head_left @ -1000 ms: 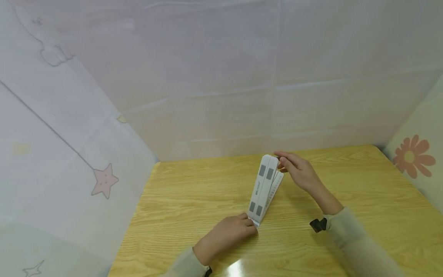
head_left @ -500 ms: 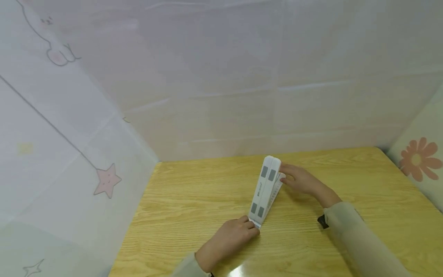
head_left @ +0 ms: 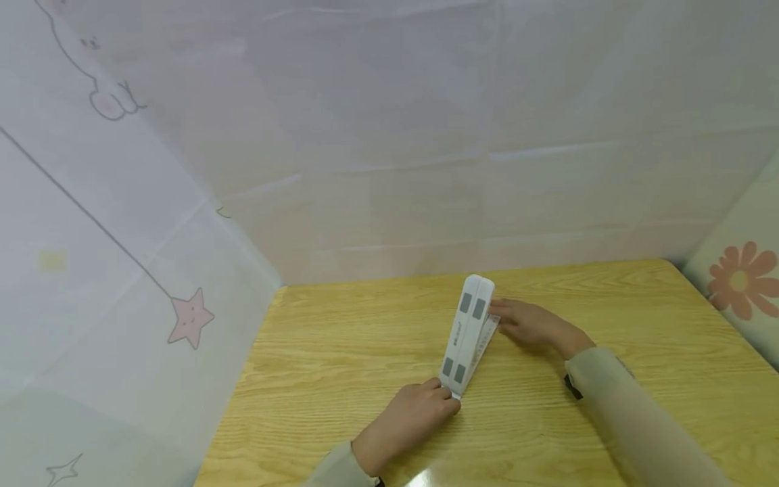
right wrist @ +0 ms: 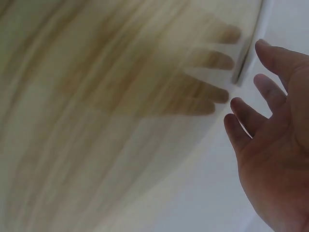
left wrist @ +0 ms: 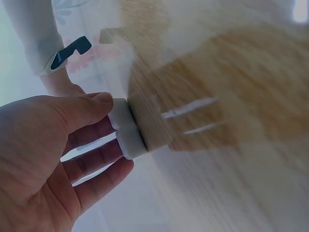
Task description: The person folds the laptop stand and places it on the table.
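A white folding laptop stand with grey pads stands partly unfolded on the table in the head view, its upper section tilted up from the lower one. The left hand holds its near end. In the left wrist view, thumb and fingers pinch the stand's two rounded white ends just above the wood. At the far end is the right hand, its fingertips partly hidden by the stand. The right wrist view has this hand with loosely spread fingers, the thumb beside the stand's edge.
The wood-grain table extends around the stand on all sides. A pale back wall sheet hangs behind it. Printed side sheets show a pink star at left and a red flower at right.
The right hand has come down from the top of the raised section to beside the lower section. The left hand keeps its grip on the near end; the view has shifted slightly.
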The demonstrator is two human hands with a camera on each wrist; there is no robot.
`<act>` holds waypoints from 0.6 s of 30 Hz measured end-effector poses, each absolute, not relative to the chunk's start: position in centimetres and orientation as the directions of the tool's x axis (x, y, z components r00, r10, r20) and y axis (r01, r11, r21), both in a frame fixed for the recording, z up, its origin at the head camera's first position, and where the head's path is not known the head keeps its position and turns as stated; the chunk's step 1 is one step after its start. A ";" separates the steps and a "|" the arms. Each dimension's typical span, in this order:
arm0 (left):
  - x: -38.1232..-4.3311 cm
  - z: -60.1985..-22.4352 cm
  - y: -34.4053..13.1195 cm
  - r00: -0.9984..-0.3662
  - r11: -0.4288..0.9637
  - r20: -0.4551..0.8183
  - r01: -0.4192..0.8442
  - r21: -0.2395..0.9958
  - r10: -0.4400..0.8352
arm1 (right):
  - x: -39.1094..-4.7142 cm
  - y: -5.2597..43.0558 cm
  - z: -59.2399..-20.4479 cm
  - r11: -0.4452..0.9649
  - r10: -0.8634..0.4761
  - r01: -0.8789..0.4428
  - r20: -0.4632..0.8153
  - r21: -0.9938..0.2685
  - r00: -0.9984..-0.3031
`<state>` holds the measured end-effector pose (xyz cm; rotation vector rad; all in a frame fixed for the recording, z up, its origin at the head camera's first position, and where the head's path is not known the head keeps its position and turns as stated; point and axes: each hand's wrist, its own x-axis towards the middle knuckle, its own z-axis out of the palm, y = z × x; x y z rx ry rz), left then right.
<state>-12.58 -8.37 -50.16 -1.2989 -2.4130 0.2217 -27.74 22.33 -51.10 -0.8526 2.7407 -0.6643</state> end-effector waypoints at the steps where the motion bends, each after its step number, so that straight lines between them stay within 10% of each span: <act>1: -12.6 -50.2 -8.3 -0.496 0.559 0.261 0.765 -0.320 0.828 | -27.7 22.5 -51.1 0.734 -0.580 -0.494 -0.051 -0.466 -0.813; 18: -13.2 -50.7 -9.0 -0.497 0.570 0.288 0.763 -0.305 0.818 | -28.5 22.0 -51.3 0.751 -0.622 -0.572 -0.061 -0.331 -0.781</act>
